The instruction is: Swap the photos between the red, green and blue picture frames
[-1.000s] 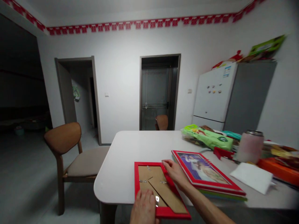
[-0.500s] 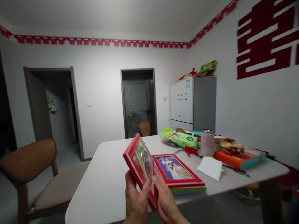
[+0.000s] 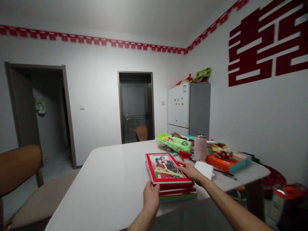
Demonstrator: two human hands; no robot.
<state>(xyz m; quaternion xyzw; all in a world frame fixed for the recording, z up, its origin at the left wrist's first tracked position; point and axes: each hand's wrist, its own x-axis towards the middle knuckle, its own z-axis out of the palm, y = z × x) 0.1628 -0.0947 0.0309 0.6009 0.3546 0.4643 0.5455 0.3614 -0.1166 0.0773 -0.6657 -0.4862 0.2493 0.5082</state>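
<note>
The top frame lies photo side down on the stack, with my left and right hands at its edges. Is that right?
Not quite: the head view shows the top frame lying photo side up on the stack, with your left hand and right hand at its edges.

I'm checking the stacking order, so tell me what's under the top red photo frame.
Below the top red photo frame, edges show of a second red frame and, lowest, a green-edged item. Their upper faces are covered.
</note>
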